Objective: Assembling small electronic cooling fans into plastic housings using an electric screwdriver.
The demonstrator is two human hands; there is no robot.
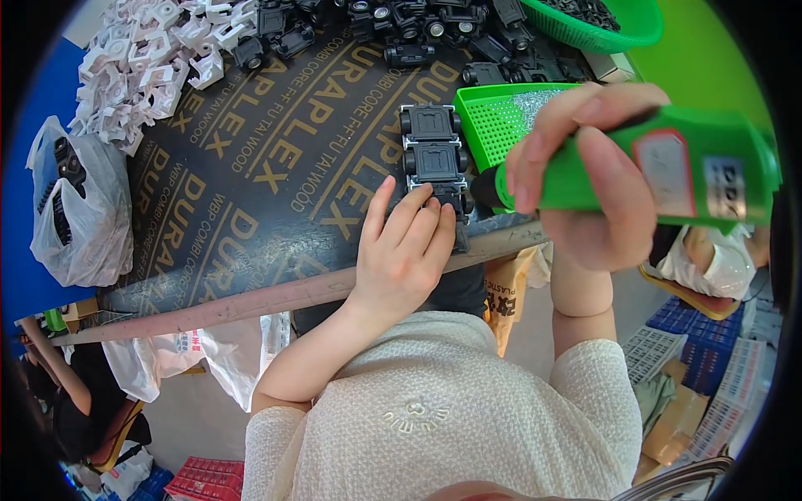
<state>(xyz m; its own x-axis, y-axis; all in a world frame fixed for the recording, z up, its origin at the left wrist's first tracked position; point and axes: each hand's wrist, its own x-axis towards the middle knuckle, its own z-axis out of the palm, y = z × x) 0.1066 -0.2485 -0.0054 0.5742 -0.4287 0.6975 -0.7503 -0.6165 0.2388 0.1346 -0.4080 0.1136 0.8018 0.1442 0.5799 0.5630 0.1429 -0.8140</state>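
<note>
My right hand (606, 184) is wrapped round a green power screwdriver (693, 167), held level above the table's near edge. The tool's dark nose (486, 189) points left, close beside the nearest black toy car body. Lying over that toy car body (451, 197) is my left hand (405, 242), palm down; its middle fingers press on the part and the little finger sticks out to the left. Two more black toy car bodies (434, 159) with wheels line up beyond it, end to end. The fingers partly cover the nearest one, and the screwdriver's bit cannot be made out.
A green perforated tray (484, 125) with small silvery screws stands right of the row. White plastic parts (142, 67) are heaped far left, black car bodies (409, 54) at the back. A green basket (626, 37) of dark pieces sits far right, a plastic bag (92, 225) at left.
</note>
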